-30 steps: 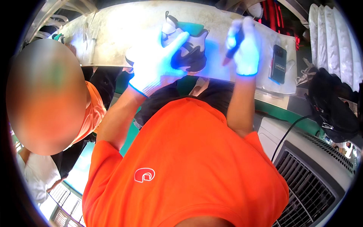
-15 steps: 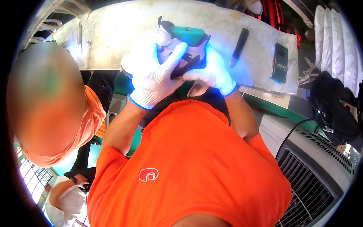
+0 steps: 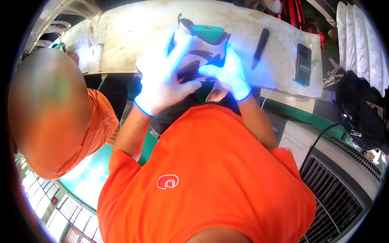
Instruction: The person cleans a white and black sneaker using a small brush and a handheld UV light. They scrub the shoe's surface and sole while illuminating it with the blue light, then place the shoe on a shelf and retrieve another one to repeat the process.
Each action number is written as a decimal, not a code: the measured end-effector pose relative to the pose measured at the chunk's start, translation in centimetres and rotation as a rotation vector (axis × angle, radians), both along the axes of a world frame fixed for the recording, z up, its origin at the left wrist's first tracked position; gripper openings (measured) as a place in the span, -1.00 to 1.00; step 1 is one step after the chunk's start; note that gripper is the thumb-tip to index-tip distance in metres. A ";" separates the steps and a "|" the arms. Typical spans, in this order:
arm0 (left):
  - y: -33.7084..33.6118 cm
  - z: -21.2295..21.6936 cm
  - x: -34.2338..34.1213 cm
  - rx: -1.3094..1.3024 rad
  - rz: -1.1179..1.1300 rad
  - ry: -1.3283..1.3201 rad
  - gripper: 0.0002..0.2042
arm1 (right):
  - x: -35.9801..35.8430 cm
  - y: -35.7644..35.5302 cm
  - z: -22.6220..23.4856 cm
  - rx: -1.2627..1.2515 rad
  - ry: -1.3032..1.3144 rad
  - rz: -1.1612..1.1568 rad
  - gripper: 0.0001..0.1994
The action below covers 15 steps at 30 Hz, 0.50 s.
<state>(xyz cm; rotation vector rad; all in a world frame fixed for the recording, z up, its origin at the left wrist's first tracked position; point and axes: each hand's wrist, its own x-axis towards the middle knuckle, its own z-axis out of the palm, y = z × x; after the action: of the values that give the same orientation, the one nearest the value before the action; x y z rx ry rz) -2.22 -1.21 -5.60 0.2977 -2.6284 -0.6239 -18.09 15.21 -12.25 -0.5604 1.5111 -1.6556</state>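
At the near edge of the table I have a white and grey shoe with black parts, and a green shoe last fills its opening. My left hand, in a white knit glove, lies along the shoe's left side with fingers stretched out and thumb spread apart. Bright glare washes out part of that glove. My right hand, gloved alike, grips the shoe's right side, its thumb across the near end and its other fingers partly hidden behind. Right of the shoe lies a dark-handled knife.
A dark phone rests on the pale worktable at the right. Close on my left sits a person in an orange shirt. A black bag and a grey grilled machine stand to my right.
My left thumb has come away from the shoe's near end and the fingers have straightened along its side. The shoe appears slightly farther up and right in view.
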 end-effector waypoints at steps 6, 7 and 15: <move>-7.7 -0.6 7.6 0.491 0.258 0.207 -0.14 | -0.7 -0.2 -0.2 0.043 0.086 -0.030 -0.39; -8.4 -1.1 8.6 0.558 0.282 0.199 -0.16 | -0.7 -0.3 -0.3 0.040 0.088 -0.031 -0.39; -6.6 0.7 4.8 0.272 0.053 -0.251 -0.04 | -0.7 0.0 0.2 0.108 0.163 -0.010 -0.38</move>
<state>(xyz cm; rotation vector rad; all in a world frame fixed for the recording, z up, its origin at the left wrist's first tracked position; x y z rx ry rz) 2.61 -7.83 -4.86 0.5571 -2.7578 -0.9848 -18.80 15.18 -12.04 -0.6422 1.7119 -1.5563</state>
